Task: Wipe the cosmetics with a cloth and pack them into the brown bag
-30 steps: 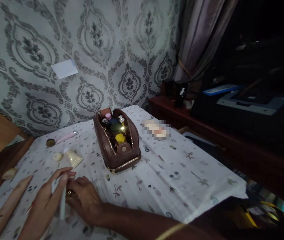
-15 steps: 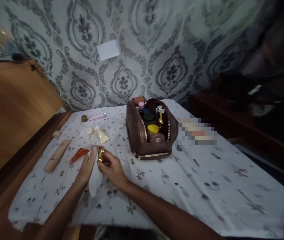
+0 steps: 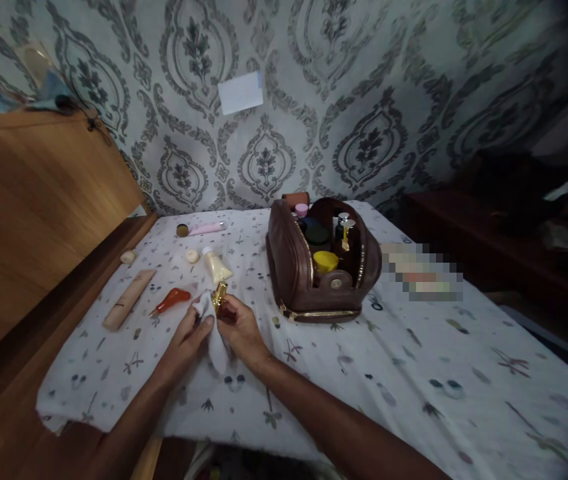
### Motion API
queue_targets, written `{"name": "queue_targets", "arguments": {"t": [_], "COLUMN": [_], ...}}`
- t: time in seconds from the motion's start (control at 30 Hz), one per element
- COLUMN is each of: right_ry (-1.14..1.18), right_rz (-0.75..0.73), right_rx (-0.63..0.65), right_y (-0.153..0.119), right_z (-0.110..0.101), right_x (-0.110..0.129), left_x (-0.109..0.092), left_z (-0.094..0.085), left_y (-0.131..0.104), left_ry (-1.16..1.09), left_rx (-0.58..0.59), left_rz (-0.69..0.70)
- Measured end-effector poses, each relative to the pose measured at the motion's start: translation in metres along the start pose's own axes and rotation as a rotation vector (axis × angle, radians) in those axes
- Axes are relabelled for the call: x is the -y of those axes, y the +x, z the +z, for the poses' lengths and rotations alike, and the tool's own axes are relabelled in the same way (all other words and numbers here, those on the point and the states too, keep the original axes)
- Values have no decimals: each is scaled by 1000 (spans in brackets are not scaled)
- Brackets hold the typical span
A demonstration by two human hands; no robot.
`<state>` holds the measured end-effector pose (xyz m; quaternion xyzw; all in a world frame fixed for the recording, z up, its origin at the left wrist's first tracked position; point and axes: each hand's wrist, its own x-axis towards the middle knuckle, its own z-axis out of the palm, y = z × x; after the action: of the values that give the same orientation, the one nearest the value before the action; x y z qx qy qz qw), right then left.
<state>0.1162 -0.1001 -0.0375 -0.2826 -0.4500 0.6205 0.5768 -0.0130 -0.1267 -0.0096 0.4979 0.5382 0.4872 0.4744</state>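
A second before, my hands had mostly hidden the small, shiny gold object [image 3: 220, 295]; by this moment it was in plain view, tilted upward above the white patterned tablecloth [image 3: 404, 373], pinched in my right hand [image 3: 245, 333]. My left hand [image 3: 188, 337] gripped a soft white cloth [image 3: 219, 352], bunched close against the gold object, so both hands were occupied at one spot. The glossy orange-red, narrow-tipped item [image 3: 174, 300], almost covered before, lay uncovered just beyond my left hand. The brown leather bag [image 3: 284, 267] stood unzipped to the right.
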Motion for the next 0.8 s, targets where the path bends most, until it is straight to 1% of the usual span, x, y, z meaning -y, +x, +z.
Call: {"name": "queue_targets", "arguments": {"t": [0.07, 0.13, 0.2, 0.27, 0.33, 0.4, 0.47, 0.53, 0.6, 0.67, 0.7, 0.73, 0.8], "right_ry": [-57, -142, -261, -416, -564, -648, -642, -545, -388, -228, -179, -161, -235], "right_rz": [2, -6, -42, -120, -207, -262, -273, -248, -178, -74, -31, -6, -25], "right_rx": [-48, -110, -128, -107, -92, -93, -81, -33, 48, 120, 125, 104, 7], "right_y": [-2, -5, -7, -10, -12, -13, -14, -14, -13, -12, -12, -12, -12], "right_z": [0, 1, 1, 1, 2, 3, 3, 4, 4, 4, 4, 4, 4], "right_x": [3, 5, 7, 7, 6, 6, 7, 9, 10, 10, 9, 8, 7], "left_x": [-5, -12, -19, -22, -21, -16, -11, -9, -9, -9, -9, -8, -5], "left_z": [-4, -4, -1, 7, 15, 21, 21, 18, 13, 9, 8, 8, 9], "left_y": [-2, -2, -2, -2, -3, -3, -2, 0, 2, 4, 4, 4, 5], "left_ry": [103, 159, 180, 193, 190, 177, 149, 62, -77, -192, -222, -234, -235], "left_rx": [-72, -129, -151, -121, -68, -60, -106, -142, -112, -79, -84, -116, -200], "left_rz": [7, 33, 79, 141, 187, 175, 124, 69, 25, -23, -37, -38, -8]}}
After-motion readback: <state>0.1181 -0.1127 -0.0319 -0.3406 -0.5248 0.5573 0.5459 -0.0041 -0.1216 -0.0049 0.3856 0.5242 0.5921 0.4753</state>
